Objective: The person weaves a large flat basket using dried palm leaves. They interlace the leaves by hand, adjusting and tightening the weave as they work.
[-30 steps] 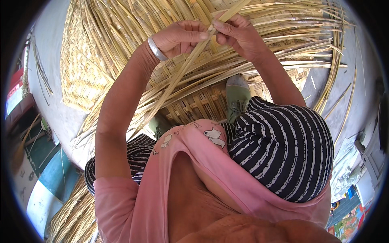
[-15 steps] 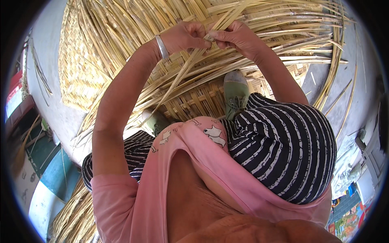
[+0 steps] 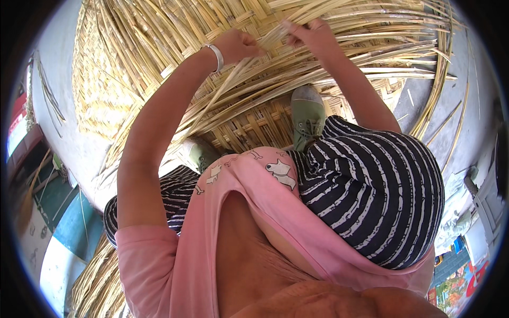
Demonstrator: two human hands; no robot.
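A large woven mat of yellow split-reed strips [image 3: 98,79] lies before me, with many long loose strips [image 3: 132,37] fanning out from its weave. My left hand [image 3: 236,45], wearing a silver bangle [image 3: 216,57], is closed over a reed strip [image 3: 225,95] that slants down toward my left shoe. To its right, my right hand [image 3: 314,38] has thumb and fingers bent at pale crossing strips, pinching one of them. These strips and the fingertips are smeared by motion. Both hands stay just above the weave, a short gap between them.
My green shoes [image 3: 307,119] rest on the mat's near part. A curved bundle of strips [image 3: 437,79] crosses the grey floor [image 3: 472,100] at right. More reeds [image 3: 98,281] lie at lower left, beside a blue and white curved object [image 3: 66,238].
My hands have moved apart: the left slightly left, the right slightly right and up. The strips between them have shifted and now look blurred.
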